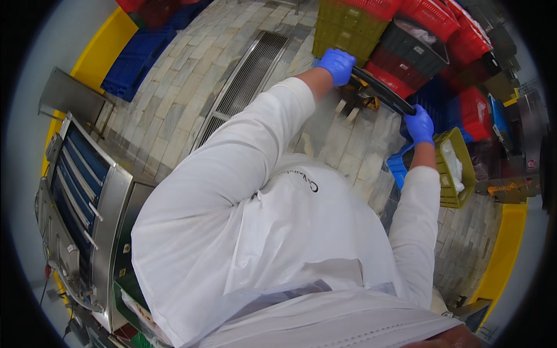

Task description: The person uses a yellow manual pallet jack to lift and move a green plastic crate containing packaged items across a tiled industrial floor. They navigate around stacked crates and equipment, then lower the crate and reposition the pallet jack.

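Both my hands wear blue-violet gloves. My left hand (336, 66) is closed round the left end of a black handle bar (383, 91). At the bar's other end, my right hand (420, 126) grips it too. The bar appears to belong to a pallet jack, whose yellow and dark lower parts (372, 103) show near the floor. Just beyond it rise stacked crates: an olive-green crate (345, 35), a dark crate with a clear liner (406, 55) and a red crate (429, 17).
An olive crate with white plastic in it (455, 165) stands right of my right forearm. Blue pallets (136, 66) lie by the yellow wall kerb (107, 43). A steel machine with blue belts (87, 191) is at left. A floor drain grate (249, 75) crosses the tiles.
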Motion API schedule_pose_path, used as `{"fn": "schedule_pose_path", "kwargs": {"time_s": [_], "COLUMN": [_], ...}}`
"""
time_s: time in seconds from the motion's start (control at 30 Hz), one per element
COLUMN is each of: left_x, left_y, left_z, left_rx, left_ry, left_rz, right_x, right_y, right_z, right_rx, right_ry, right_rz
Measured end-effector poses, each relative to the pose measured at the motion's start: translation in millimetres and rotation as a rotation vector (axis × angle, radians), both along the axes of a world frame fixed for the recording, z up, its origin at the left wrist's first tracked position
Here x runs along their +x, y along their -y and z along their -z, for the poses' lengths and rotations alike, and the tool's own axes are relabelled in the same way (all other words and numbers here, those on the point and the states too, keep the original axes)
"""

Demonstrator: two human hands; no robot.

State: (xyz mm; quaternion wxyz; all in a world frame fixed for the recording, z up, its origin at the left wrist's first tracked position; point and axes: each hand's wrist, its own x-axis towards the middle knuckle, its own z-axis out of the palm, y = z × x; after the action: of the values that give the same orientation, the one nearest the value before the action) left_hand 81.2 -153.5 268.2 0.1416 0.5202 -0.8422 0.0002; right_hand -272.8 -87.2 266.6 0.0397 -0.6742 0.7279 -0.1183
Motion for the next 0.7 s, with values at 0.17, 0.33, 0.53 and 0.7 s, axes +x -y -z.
{"fn": "schedule_pose_path", "kwargs": {"time_s": [0.17,0.33,0.53,0.7], "left_x": [59,78,28,-7], "left_y": [-142,-185,-31,12], "left_z": [142,142,55,-1], "left_rx": [-0.055,0.402,0.041,-0.06], "left_ry": [-0.264,0.005,-0.082,-0.001], "left_rz": [0.152,0.252,0.098,0.019], "right_x": [35,39,-10,-8], "right_y": [-185,-209,-49,4], "right_z": [134,163,45,-9], "right_rx": [-0.174,0.315,0.114,0.091], "right_ry": [0.049,0.077,0.18,0.03], "right_rz": [-0.237,-0.269,-0.138,0.007]}}
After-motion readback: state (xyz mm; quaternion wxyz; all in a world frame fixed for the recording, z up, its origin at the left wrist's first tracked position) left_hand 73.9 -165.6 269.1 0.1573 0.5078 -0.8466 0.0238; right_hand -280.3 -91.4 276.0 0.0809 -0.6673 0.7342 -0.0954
